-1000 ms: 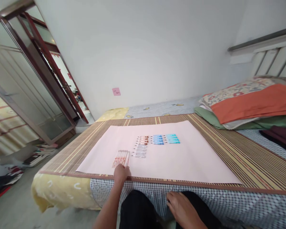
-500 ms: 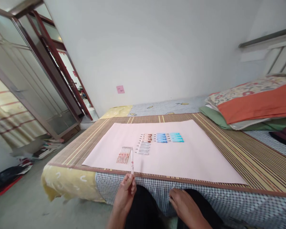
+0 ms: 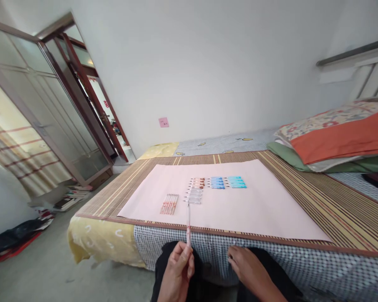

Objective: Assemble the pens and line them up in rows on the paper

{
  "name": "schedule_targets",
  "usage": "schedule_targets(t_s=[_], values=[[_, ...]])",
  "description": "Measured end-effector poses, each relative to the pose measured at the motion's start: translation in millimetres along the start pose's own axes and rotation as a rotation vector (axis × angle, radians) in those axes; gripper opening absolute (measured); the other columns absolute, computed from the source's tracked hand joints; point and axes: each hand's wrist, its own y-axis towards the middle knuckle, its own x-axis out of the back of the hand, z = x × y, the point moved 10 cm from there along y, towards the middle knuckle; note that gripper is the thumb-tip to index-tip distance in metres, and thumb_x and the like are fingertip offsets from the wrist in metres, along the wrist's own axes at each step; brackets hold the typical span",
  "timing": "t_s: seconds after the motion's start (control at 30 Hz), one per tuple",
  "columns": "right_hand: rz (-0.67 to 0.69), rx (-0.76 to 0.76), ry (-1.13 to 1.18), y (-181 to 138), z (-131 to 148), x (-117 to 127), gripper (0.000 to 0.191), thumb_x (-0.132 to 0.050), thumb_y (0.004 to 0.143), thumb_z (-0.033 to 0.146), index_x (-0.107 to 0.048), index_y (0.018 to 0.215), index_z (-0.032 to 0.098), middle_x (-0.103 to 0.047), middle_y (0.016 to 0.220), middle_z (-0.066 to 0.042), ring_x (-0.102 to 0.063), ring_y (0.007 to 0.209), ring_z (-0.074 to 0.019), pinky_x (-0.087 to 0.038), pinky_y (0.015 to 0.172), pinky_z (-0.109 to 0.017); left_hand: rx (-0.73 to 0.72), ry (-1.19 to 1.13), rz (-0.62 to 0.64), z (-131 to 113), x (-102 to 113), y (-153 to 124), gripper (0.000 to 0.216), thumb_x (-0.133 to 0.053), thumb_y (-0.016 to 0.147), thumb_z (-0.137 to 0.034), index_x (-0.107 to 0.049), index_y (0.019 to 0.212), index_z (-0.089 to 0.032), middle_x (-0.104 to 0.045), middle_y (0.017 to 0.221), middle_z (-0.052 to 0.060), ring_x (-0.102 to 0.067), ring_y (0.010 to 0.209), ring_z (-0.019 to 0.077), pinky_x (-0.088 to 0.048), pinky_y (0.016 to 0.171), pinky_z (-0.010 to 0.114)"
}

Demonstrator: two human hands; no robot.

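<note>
My left hand (image 3: 180, 264), closed in a pinch, grips the lower end of a slim clear pen (image 3: 188, 222) with reddish markings. The pen points up and away from me, its tip overlapping the front of the clear pens (image 3: 194, 196) in view. To its left, several similar red-marked pens (image 3: 169, 204) lie side by side on the pink sheet (image 3: 255, 214). Farther back lie rows of brown pens (image 3: 197, 183), blue pens (image 3: 216, 183) and turquoise pens (image 3: 237, 182). My right hand (image 3: 245, 266) rests by my right knee, fingers curled together, with nothing seen in them.
The sheet lies on a striped mat (image 3: 135, 176) over a bed with a checked cover (image 3: 271, 251). Pillows (image 3: 340, 134) are piled at the right. Behind the bed stands a white wall (image 3: 214, 75) with a pink note (image 3: 164, 122). An open door (image 3: 78, 100) is at the left.
My left hand has moved right and nearer to me with the pen, away from the red-marked pens. The view has shifted slightly; my right hand stays by the knee.
</note>
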Motion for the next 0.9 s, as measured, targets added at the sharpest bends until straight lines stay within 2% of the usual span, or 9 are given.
schedule_targets(t_s=[0.27,0.37,0.43,0.5,0.57,0.63,0.7,0.8,0.9], values=[[0.006,-0.024,0.084,0.8,-9.2,-3.2,0.017,-0.052,0.089,0.012,-0.064,0.082,0.022,-0.071,0.088,-0.005,-0.065,0.082,-0.0229,-0.042,0.078,-0.034,0.105,-0.089,0.026,24.8,11.1,3.6,0.053,-0.088,0.071,-0.05,-0.045,0.077,-0.019,-0.046,0.055,-0.008,-0.029,0.044,0.0028,-0.019,0.047,0.019],[-0.017,-0.069,0.35,1.8,-5.6,6.6,0.019,-0.051,0.093,0.027,-0.063,0.078,0.023,-0.068,0.079,-0.003,-0.063,0.074,-0.0211,-0.044,0.071,-0.031,0.123,-0.074,0.067,37.6,13.9,4.1,0.049,-0.083,0.076,-0.053,-0.047,0.078,-0.02,-0.047,0.053,-0.007,-0.028,0.04,0.0026,-0.017,0.043,0.02],[-0.032,-0.125,0.637,3.6,5.2,16.6,0.031,-0.049,0.096,0.044,-0.064,0.08,0.023,-0.066,0.074,-0.003,-0.062,0.069,-0.0203,-0.046,0.065,-0.029,0.136,-0.045,0.093,47.7,12.4,4.9,0.047,-0.08,0.078,-0.054,-0.048,0.078,-0.02,-0.049,0.052,-0.007,-0.026,0.036,0.0025,-0.014,0.041,0.021],[-0.041,-0.178,0.875,6.5,23.5,26.8,0.04,-0.049,0.095,0.057,-0.069,0.092,0.022,-0.069,0.079,-0.004,-0.064,0.073,-0.0216,-0.049,0.066,-0.029,0.15,-0.011,0.115,58.6,7.5,6.7,0.048,-0.081,0.077,-0.055,-0.049,0.076,-0.02,-0.051,0.05,-0.006,-0.027,0.035,0.0024,-0.014,0.041,0.021],[-0.013,-0.176,1.018,10.7,48.8,34.5,0.047,-0.052,0.093,0.061,-0.069,0.11,0.021,-0.072,0.088,-0.007,-0.067,0.078,-0.0231,-0.052,0.07,-0.03,0.15,0.012,0.148,67.6,-1.3,9.6,0.049,-0.081,0.076,-0.057,-0.049,0.074,-0.019,-0.049,0.047,-0.006,-0.028,0.036,0.0029,-0.016,0.042,0.021],[0.014,-0.142,1.045,14.6,71.2,40.4,0.05,-0.055,0.092,0.061,-0.068,0.116,0.02,-0.073,0.092,-0.008,-0.068,0.082,-0.024,-0.053,0.074,-0.031,0.138,0.02,0.194,73.6,-11.5,12.6,0.05,-0.08,0.076,-0.058,-0.048,0.072,-0.019,-0.048,0.046,-0.006,-0.029,0.037,0.0036,-0.019,0.044,0.02],[-0.003,-0.136,1.024,16.5,81.1,45.1,0.048,-0.054,0.093,0.06,-0.069,0.114,0.019,-0.073,0.092,-0.008,-0.068,0.082,-0.0237,-0.054,0.076,-0.031,0.124,0.03,0.229,76.8,-18.1,15.3,0.051,-0.08,0.075,-0.059,-0.048,0.072,-0.02,-0.048,0.047,-0.005,-0.031,0.038,0.0044,-0.022,0.045,0.02],[-0.03,-0.126,1.005,16.5,83.2,48.9,0.043,-0.051,0.095,0.058,-0.069,0.101,0.019,-0.071,0.086,-0.006,-0.066,0.077,-0.0213,-0.052,0.074,-0.029,0.139,0.096,0.253,81.7,-17.7,16.4,0.051,-0.079,0.075,-0.061,-0.05,0.075,-0.02,-0.051,0.048,-0.005,-0.033,0.039,0.0053,-0.022,0.045,0.021],[-0.086,-0.122,0.974,14.9,73.3,55.1,0.041,-0.05,0.096,0.058,-0.064,0.084,0.021,-0.063,0.074,-0.002,-0.059,0.07,-0.0181,-0.048,0.067,-0.026,0.203,0.222,0.28,91.1,-11.1,13.1,0.051,-0.076,0.076,-0.064,-0.052,0.074,-0.019,-0.056,0.051,-0.002,-0.036,0.039,0.0057,-0.021,0.044,0.021]])
